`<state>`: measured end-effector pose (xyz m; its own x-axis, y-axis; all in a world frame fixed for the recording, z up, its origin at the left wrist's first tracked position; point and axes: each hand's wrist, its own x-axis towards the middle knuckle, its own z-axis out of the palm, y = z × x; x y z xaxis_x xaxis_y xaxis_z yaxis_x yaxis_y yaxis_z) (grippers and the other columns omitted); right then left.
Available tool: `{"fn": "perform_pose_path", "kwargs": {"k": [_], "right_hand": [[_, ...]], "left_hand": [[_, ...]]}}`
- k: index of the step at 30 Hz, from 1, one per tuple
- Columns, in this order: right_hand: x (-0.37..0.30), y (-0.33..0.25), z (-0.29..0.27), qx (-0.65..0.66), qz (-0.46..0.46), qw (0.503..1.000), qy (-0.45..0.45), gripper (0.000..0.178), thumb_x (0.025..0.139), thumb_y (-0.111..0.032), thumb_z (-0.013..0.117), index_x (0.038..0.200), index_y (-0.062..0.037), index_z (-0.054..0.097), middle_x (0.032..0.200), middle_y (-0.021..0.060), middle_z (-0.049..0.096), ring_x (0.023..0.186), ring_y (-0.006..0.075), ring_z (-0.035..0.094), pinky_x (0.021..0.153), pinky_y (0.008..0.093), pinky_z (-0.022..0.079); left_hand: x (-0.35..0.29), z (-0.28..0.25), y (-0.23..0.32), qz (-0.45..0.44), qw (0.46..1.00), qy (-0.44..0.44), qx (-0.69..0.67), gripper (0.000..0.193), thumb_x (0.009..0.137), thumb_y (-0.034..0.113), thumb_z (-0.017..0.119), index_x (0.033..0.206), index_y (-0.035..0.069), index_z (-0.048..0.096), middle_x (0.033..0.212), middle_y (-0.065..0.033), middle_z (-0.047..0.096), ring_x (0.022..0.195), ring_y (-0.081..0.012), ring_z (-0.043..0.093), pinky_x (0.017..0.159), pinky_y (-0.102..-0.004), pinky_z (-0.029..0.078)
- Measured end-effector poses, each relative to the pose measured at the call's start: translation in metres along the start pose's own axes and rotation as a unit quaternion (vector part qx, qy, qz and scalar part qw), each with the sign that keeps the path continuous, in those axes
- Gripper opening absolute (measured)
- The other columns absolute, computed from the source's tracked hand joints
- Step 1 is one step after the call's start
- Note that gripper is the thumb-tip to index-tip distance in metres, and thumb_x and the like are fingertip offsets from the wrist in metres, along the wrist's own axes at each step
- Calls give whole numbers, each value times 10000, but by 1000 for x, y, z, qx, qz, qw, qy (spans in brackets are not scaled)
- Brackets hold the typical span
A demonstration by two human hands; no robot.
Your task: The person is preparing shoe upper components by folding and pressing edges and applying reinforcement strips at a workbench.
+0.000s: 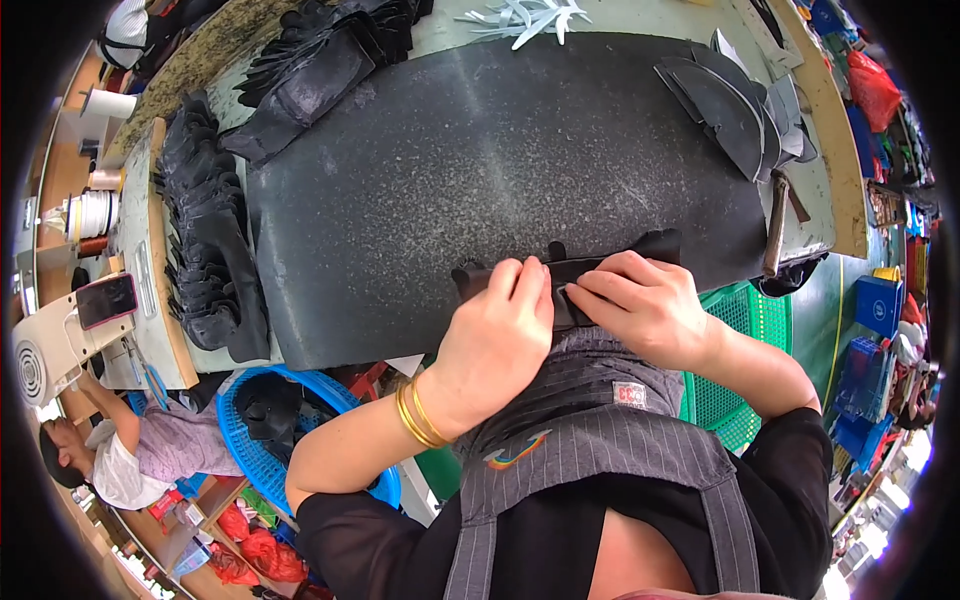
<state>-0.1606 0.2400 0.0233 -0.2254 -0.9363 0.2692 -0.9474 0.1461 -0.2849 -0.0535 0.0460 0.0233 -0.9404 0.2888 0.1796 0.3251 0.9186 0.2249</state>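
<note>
A dark, flat cut piece of leather-like material [573,268] lies along the near edge of a large black work mat [430,180]. My left hand [495,335] bends over its left part, fingers pressed together on it. On its right part, my right hand [648,308] grips with thumb and fingers closed. Small rounded tabs of the piece stick out beyond both hands. Part of it is hidden beneath my fingers.
Overlapping black cut pieces [210,240] line the mat's left side, with another pile [320,75] at the far left. Curved dark panels [715,115] and a hammer [775,225] lie at the right. Blue [245,425] and green [775,315] baskets stand below the table. Another person sits at left.
</note>
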Motion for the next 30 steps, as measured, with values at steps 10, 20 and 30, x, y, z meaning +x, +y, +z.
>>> {"fn": "perform_pose_path", "kwargs": {"k": [10,20,30], "right_hand": [[-2,-1,3,22,-17,1000,7,337,654,-193,644,955,-43,672,913,12,615,899,186,606,612,296,553],[-5,-23,4,-116,-66,990,-48,259,686,-201,631,870,-24,674,933,94,623,894,220,584,803,339,535],[-17,-14,10,21,21,999,30,348,664,-152,662,996,-61,708,1049,52,675,975,205,644,636,293,584]], "left_hand": [[-4,7,-19,-16,970,8,-243,253,720,45,727,973,56,731,1060,-43,687,1058,-248,620,857,-348,560],[-9,9,17,52,998,31,-8,271,757,78,695,1005,-30,693,1092,-132,680,1031,-281,652,841,-348,573],[-10,9,22,-68,986,56,-138,248,733,39,726,979,24,695,1107,-69,689,1014,-270,652,790,-358,578]]}}
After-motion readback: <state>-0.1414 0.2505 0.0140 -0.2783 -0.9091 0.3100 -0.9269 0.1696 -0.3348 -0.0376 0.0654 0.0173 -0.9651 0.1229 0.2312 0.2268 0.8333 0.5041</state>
